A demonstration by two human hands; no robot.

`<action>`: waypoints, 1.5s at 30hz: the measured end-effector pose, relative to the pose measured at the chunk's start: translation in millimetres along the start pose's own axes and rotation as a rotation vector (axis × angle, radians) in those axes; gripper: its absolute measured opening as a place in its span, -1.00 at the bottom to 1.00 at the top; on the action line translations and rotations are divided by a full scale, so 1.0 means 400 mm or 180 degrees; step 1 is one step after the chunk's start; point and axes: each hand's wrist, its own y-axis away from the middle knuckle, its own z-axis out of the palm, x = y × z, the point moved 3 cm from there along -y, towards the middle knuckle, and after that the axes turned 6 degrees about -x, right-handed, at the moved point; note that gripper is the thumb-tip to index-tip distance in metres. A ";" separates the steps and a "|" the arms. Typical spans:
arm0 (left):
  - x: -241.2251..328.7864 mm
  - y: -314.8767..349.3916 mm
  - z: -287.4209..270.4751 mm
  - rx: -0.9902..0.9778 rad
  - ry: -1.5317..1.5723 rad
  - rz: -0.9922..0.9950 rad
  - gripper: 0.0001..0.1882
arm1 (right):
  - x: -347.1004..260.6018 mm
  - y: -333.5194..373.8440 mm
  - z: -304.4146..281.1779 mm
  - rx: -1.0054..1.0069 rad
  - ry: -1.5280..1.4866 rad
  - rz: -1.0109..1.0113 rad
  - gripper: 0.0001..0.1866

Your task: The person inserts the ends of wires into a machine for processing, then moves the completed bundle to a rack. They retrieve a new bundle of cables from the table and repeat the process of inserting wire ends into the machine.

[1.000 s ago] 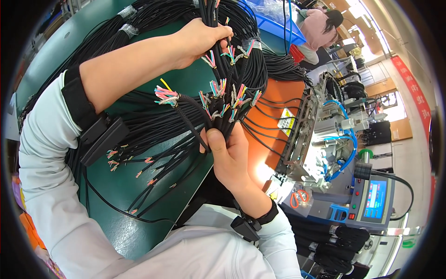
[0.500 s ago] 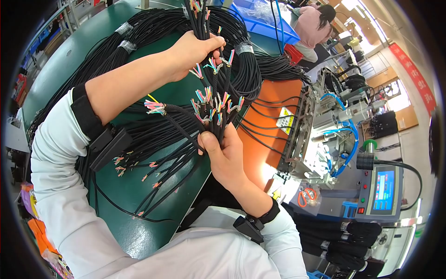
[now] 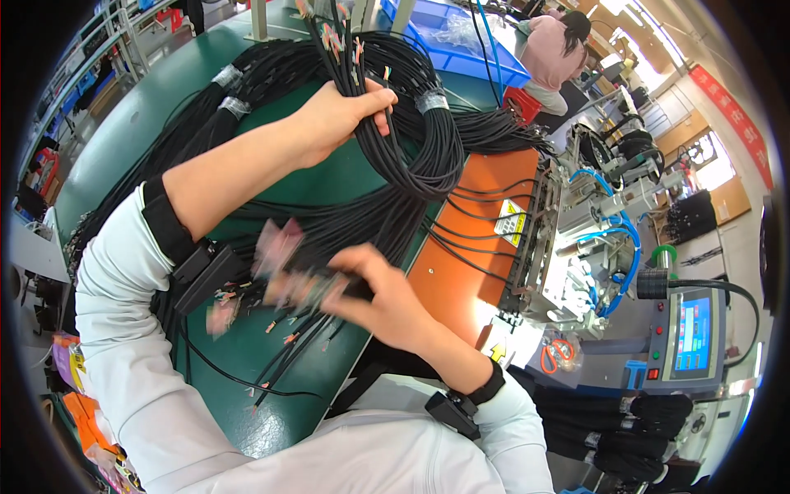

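Observation:
My left hand [image 3: 346, 119] is closed round a bundle of black cables [image 3: 358, 90], whose stripped ends with thin coloured wires stick up above my fist. Lower down, my right hand [image 3: 383, 300] grips another bunch of cable ends [image 3: 288, 272]. Motion smears these ends, and their coloured wires spread to the left of my fingers. More black cables [image 3: 346, 218] run in a thick fan across the green table between and beneath my hands. Several loose cable ends [image 3: 288, 337] lie just below my right hand.
To the right stands a machine [image 3: 559, 239] with an orange plate [image 3: 461, 255], several cables lying across it, and a control screen [image 3: 695, 333]. Orange-handled scissors [image 3: 558, 354] lie near it. A blue crate [image 3: 461, 37] is at the back; beyond it sits a person [image 3: 555, 49].
My right hand has swung left and slightly down with its cable ends, away from the bundle under my left hand. My left hand keeps its hold, and its bundle leans further left.

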 end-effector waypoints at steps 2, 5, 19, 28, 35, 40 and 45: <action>0.026 0.025 0.012 -0.0174 -0.0323 0.0239 -0.82 | -0.029 0.012 -0.012 -0.0253 0.0239 -0.0245 -0.60; 0.028 0.099 0.010 -0.0694 -0.1245 0.0603 -0.84 | -0.027 0.035 -0.049 -0.0525 0.0490 -0.0418 -0.63; 0.007 0.147 -0.481 0.1724 -0.5634 0.0100 -0.45 | 0.312 -0.098 -0.368 0.2409 0.2155 0.1258 -0.34; -0.145 0.100 -0.598 0.1901 -0.4729 -0.1576 -0.17 | 0.425 -0.162 -0.356 0.2062 0.0119 0.1917 -0.11; 0.029 0.159 -0.446 0.2261 -0.4272 -0.1370 -0.41 | 0.368 -0.193 -0.339 0.2356 0.0000 0.1535 -0.18; 0.255 0.323 -0.273 0.2458 -0.3726 -0.0499 -0.53 | 0.241 -0.208 -0.260 0.2504 -0.0444 0.0491 -0.25; 0.310 0.528 -0.194 0.2895 -0.3123 0.0790 -0.44 | 0.023 -0.141 -0.230 0.2360 -0.0659 -0.0193 -0.23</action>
